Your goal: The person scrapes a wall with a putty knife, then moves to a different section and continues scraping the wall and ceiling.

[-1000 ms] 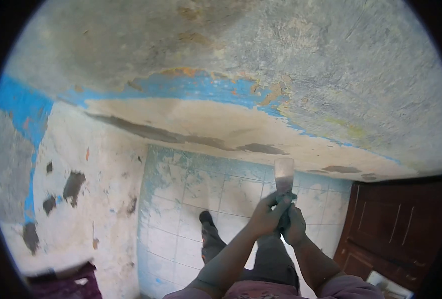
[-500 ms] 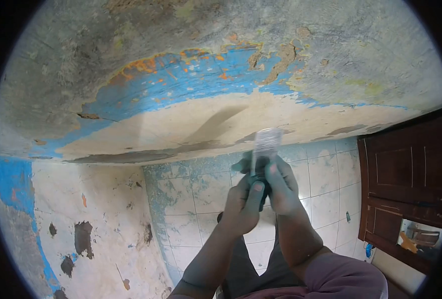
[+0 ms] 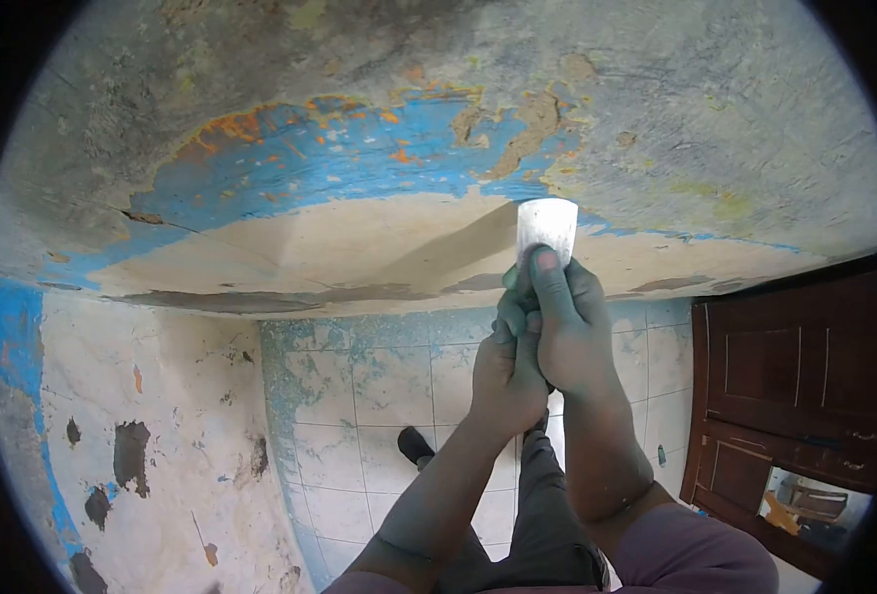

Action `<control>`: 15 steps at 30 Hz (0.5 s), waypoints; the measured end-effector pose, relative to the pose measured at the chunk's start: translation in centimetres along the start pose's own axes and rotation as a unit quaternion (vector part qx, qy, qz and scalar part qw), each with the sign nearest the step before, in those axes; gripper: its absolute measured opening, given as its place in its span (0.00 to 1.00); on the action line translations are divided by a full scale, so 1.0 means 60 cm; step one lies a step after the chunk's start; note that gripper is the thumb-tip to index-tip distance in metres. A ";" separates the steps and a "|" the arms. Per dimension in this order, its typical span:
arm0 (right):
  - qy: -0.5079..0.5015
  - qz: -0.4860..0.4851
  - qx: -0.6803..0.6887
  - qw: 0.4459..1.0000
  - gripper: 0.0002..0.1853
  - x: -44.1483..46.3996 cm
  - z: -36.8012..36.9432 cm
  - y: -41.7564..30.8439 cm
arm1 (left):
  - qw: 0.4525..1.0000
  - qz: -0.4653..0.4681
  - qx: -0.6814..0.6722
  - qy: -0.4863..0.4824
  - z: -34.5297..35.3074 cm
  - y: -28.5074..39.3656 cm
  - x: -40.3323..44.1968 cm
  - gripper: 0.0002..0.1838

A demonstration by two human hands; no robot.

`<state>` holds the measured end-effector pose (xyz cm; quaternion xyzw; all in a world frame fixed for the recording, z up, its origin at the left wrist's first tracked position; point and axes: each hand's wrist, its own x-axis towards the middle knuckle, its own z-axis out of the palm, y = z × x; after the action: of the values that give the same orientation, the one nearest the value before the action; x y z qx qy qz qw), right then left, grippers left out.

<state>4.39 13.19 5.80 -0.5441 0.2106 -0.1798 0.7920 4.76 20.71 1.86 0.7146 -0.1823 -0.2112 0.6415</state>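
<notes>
A scraper with a wide pale blade [image 3: 547, 226] points up at the wall, its blade at the lower border of the blue paint strip [image 3: 310, 163]. Both hands grip its dark handle, which the fingers mostly hide. My right hand [image 3: 569, 322] is the higher one, its thumb lying against the base of the blade. Lower and to the left, my left hand [image 3: 510, 371] is wrapped round the handle. Below the blue strip the wall has a cream surface [image 3: 359, 238]; above it, rough grey [image 3: 716, 109].
On the left stands a side wall [image 3: 181, 426] with dark patches. The tiled floor [image 3: 394, 386] is dusty, with my feet and legs over it. A dark wooden door [image 3: 775, 366] is at the right, near a pale-framed opening or panel [image 3: 815, 505].
The scraper and both hands have moved up to the wall's blue border. My right hand has shifted to the upper handle near the blade, and the view has turned.
</notes>
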 end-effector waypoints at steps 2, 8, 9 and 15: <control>0.005 0.001 -0.030 1.000 0.22 0.008 -0.007 0.003 | 0.986 -0.084 -0.144 0.013 0.014 -0.007 0.003 0.18; 0.003 0.002 -0.066 0.998 0.20 -0.001 -0.015 -0.008 | 0.998 0.038 0.003 0.042 0.029 -0.025 -0.004 0.18; -0.002 -0.014 -0.079 0.997 0.20 0.010 -0.006 -0.022 | 0.994 0.071 0.080 0.033 0.020 -0.001 0.011 0.19; -0.065 -0.007 -0.061 0.996 0.18 -0.018 -0.048 0.012 | 0.990 -0.019 -0.141 0.015 0.037 -0.010 -0.027 0.19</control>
<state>1.99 11.70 4.35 -0.6034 0.1659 -0.1364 0.7680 2.21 19.79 1.16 0.6231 -0.1280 -0.2362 0.7346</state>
